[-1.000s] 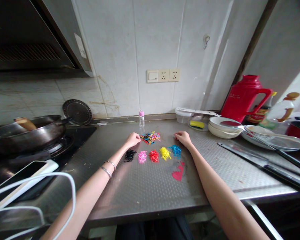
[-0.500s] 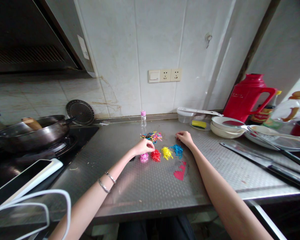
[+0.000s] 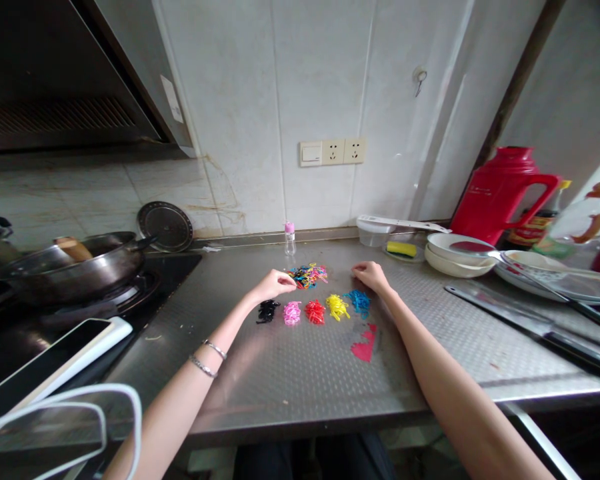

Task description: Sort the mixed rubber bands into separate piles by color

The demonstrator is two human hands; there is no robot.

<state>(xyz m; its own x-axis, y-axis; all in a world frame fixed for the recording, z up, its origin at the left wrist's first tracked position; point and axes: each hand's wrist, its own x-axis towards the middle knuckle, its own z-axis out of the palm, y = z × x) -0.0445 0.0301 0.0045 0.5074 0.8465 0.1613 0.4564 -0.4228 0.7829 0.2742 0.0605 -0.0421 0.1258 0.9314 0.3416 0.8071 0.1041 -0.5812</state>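
Observation:
A mixed pile of coloured rubber bands (image 3: 309, 274) lies on the steel counter (image 3: 290, 373). In front of it sit small sorted heaps: black (image 3: 267, 310), pink (image 3: 292, 312), red (image 3: 315, 311), yellow (image 3: 337, 307) and blue (image 3: 360, 301). My left hand (image 3: 273, 285) reaches the mixed pile's left edge with fingertips pinched together. My right hand (image 3: 370, 275) rests curled on the counter to the right of the pile, just behind the blue heap.
A wok (image 3: 65, 270) sits on the stove at left, with a phone (image 3: 40, 367) and white cable (image 3: 80, 420) near me. A small bottle (image 3: 290, 238) stands behind the pile. Bowls (image 3: 455, 252), a red jug (image 3: 500, 193) and knives (image 3: 525, 320) crowd the right.
My left hand went from the mixed pile down to the red and pink heaps, then back up to the pile's left edge. My right hand stayed put.

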